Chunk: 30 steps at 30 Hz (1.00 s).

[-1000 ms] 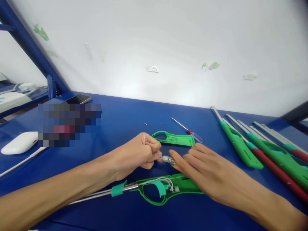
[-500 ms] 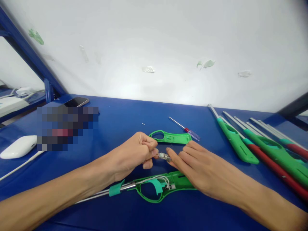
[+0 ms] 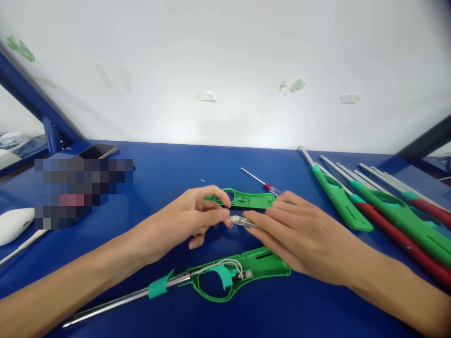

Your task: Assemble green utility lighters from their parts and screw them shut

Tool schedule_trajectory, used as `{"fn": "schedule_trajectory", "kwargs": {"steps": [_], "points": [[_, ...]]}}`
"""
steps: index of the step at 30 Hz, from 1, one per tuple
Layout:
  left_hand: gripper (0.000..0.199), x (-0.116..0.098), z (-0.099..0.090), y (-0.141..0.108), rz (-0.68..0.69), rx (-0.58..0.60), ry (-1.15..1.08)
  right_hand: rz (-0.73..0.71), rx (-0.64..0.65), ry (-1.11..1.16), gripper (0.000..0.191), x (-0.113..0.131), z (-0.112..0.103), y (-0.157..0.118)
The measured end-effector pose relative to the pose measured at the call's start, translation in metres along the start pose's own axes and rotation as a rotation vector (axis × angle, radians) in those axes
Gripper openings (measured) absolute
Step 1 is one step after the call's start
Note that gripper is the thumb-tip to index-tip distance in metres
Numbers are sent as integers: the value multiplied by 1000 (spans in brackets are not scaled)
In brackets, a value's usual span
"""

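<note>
Moved since earlier: left hand [image 3: 197,213] has loosened from its fist.
Left grip: thumb at tip of clear part [image 3: 241,220]; if pinching, I cannot tell.
Right hand [image 3: 299,234]: back upward, pinching this part.
Clear part: one, beyond one wired casing [image 3: 252,260], long axis sideways, tip pointing left.
Bare casing [image 3: 259,201]: one, beyond wired casing.

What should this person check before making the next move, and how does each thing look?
1. Small clear part held by the right hand: ok.
2. Left hand gripping the part's end: cannot tell; its fingertips are there, but contact is too small to see.
3. Open green handle lying inside up: ok.
4. White wires properly connected: cannot tell; they run inside the handle.
5. Other green shell half lying in sight beyond the hands: ok.
6. Screwdriver put down, in neither hand: ok.
</note>
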<state>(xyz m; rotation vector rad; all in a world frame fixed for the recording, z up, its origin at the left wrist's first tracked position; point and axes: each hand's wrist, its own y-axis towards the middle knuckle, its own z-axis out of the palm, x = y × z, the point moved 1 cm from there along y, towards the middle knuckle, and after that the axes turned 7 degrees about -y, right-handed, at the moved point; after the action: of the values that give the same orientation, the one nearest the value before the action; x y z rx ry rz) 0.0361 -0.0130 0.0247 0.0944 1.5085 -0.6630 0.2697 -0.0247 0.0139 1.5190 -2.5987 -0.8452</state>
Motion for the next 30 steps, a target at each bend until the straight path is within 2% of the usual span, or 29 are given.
{"fn": "schedule_trajectory", "kwargs": {"steps": [2, 5, 7, 9, 12, 17, 19, 26, 30], "points": [[22, -4, -2, -1, 25, -25, 66, 85, -20, 112, 22, -5, -8, -1], [21, -11, -3, -4, 104, -1, 345, 208, -16, 293, 19, -10, -21, -4], [21, -14, -3, -8, 125, 99, 575, 271, 72, 420, 22, -11, -27, -8], [21, -15, -3, -12, 82, 199, 702, 292, 220, 526, 26, -10, -29, -13], [23, -15, -2, -16, 8, 261, 716, 279, 415, 610, 29, -6, -29, -20], [23, -16, 6, -16, 101, 294, 685, 271, 527, 663, 27, 0, -28, -23], [27, -15, 7, -15, 86, 319, 690, 276, 573, 689, 26, 2, -27, -23], [24, -14, 9, -13, 90, 384, 756, 303, 606, 690, 27, 3, -25, -22], [28, -13, 11, -12, 116, 382, 770, 296, 620, 703, 27, 3, -25, -24]]}}
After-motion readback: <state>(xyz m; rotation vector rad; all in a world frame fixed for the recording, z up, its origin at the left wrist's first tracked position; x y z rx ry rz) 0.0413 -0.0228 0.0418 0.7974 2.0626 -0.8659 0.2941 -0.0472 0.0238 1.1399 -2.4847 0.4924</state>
